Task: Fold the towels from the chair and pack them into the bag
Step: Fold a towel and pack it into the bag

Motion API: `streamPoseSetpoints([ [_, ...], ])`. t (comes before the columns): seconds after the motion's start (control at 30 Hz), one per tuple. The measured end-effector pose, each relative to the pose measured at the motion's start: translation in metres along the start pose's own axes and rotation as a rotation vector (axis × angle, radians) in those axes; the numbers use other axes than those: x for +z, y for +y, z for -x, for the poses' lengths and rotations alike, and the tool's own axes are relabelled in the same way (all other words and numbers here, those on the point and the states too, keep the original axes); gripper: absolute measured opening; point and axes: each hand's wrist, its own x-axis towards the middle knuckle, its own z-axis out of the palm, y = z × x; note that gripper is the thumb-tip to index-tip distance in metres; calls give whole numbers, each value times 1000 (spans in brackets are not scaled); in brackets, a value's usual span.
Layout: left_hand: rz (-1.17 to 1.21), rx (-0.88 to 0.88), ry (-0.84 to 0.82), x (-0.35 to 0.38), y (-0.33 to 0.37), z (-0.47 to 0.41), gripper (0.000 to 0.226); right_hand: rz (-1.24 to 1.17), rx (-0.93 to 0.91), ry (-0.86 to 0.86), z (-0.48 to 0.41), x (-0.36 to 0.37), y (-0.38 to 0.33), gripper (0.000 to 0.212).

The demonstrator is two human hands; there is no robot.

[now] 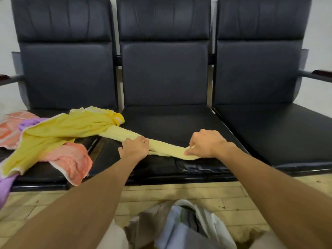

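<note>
A pale yellow towel (167,148) lies stretched in a bunched strip across the middle black chair seat (170,123). My left hand (134,147) grips the strip near its middle. My right hand (204,143) pinches its near end between thumb and fingers. The strip's far end runs under a brighter yellow towel (66,128) on the left seat. Orange towels (71,160) and a purple towel (28,123) lie in the same heap there. An open white bag (186,225) stands on the floor between my forearms.
Three joined black padded chairs stand against a white wall, with armrests (318,74) at both outer ends. The right seat (278,133) is bare. The floor (179,193) is pale wood boards. A purple towel end (5,187) hangs over the left seat's front edge.
</note>
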Motion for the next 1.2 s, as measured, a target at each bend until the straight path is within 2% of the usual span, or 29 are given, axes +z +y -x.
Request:
streamPoseSetpoints([
  [0.1, 45, 33, 12, 9, 12, -1, 41, 113, 60, -15, 8, -6, 13, 43],
  [0.2, 287, 124, 37, 15, 27, 6, 29, 113, 125, 34, 11, -4, 13, 43],
  [0.3, 588, 199, 12, 9, 34, 16, 23, -33, 170, 128, 2, 5, 6, 44],
  [0.4, 735, 281, -106, -1, 28, 21, 11, -339, 192, 90, -16, 15, -6, 45],
  [0.47, 772, 265, -220, -6, 15, 22, 22, -464, 149, -2, -23, 23, -19, 47],
  [0.57, 913, 167, -446, -16, -4, 26, 31, -388, 69, -106, -31, 33, -39, 45],
  [0.63, 931, 121, -502, -22, -15, 26, 31, -328, 18, -123, -36, 36, -47, 37],
  [0.7, 828, 130, -411, -25, -23, 23, 22, -310, -40, -101, -39, 34, -52, 23],
  [0.77, 708, 152, -218, -26, -28, 15, 18, -284, -62, -67, -39, 31, -54, 11],
  [0.83, 659, 151, -73, -26, -33, 2, 23, -206, 4, 4, -36, 27, -49, 10],
  [0.87, 649, 156, -58, -25, -35, -4, 23, -127, 68, 69, -35, 26, -44, 9],
  [0.93, 598, 160, -134, -22, -40, -14, 20, 17, 243, 145, -32, 25, -29, 15],
  [1.0, 584, 103, -244, -19, -39, -19, 39, 51, 372, 136, -29, 30, -19, 27],
  [1.07, 647, 53, -287, -16, -33, -23, 49, -18, 354, 155, -33, 36, -18, 30],
  [1.13, 728, 34, -249, -12, -23, -29, 49, -197, 244, 168, -41, 43, -23, 30],
  [1.2, 772, 18, -209, -9, -15, -31, 46, -336, 173, 108, -47, 48, -32, 35],
])
